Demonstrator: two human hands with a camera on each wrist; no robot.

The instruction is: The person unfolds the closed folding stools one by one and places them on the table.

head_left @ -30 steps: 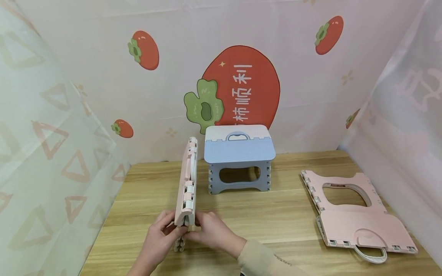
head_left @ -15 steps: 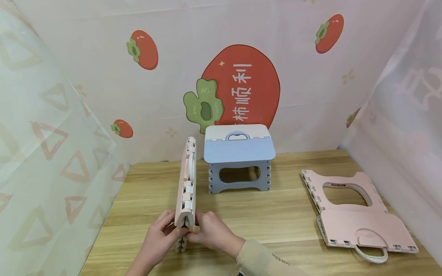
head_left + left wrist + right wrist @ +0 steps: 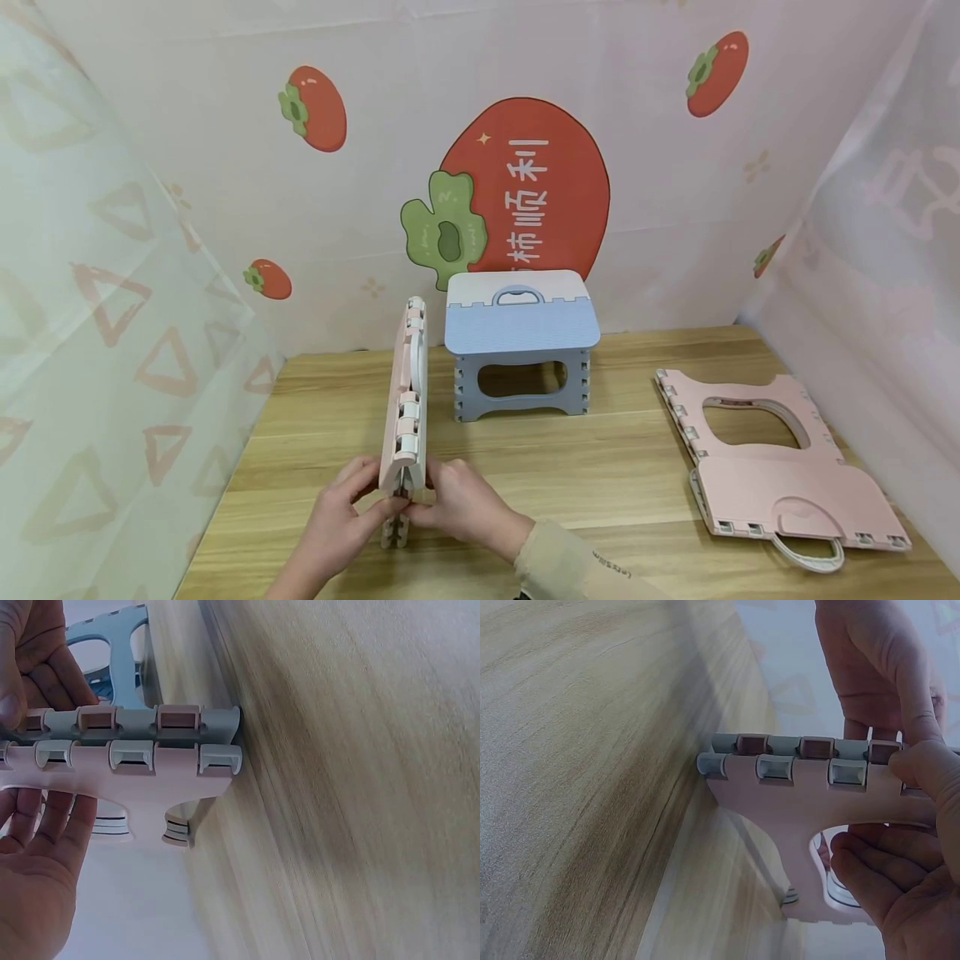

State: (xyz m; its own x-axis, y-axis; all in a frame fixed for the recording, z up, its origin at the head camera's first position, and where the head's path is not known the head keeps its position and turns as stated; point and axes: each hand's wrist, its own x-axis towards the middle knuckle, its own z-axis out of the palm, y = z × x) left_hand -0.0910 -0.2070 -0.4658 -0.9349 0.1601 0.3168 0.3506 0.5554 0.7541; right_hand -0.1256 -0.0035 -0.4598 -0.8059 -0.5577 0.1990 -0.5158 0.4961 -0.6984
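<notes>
A pink and white folding stool (image 3: pixel 403 400) stands nearly folded and upright on the table, its narrow end toward me. My left hand (image 3: pixel 339 510) grips its left leg panel, and my right hand (image 3: pixel 468 507) grips the right one. Both thumbs meet at the hinged near edge, just under the seat. A slim gap shows between the two legs below the thumbs. In the left wrist view, fingers (image 3: pixel 56 832) reach into the cutout of the pink leg panel (image 3: pixel 150 780). The right wrist view shows fingers (image 3: pixel 877 877) at the opposite panel (image 3: pixel 780 810), whose foot meets the wood.
Behind and to the right stands an unfolded blue stool (image 3: pixel 521 329) with a white-and-blue top. Another pink folding stool (image 3: pixel 772 467) lies flat at the right, its white handle pointing toward me. Printed cloth (image 3: pixel 360 208) walls the wooden table (image 3: pixel 570 475) at the back and both sides.
The lower leg panels of the gripped stool have parted slightly, opening a narrow gap near the table. Both hands keep their hold in nearly the same place.
</notes>
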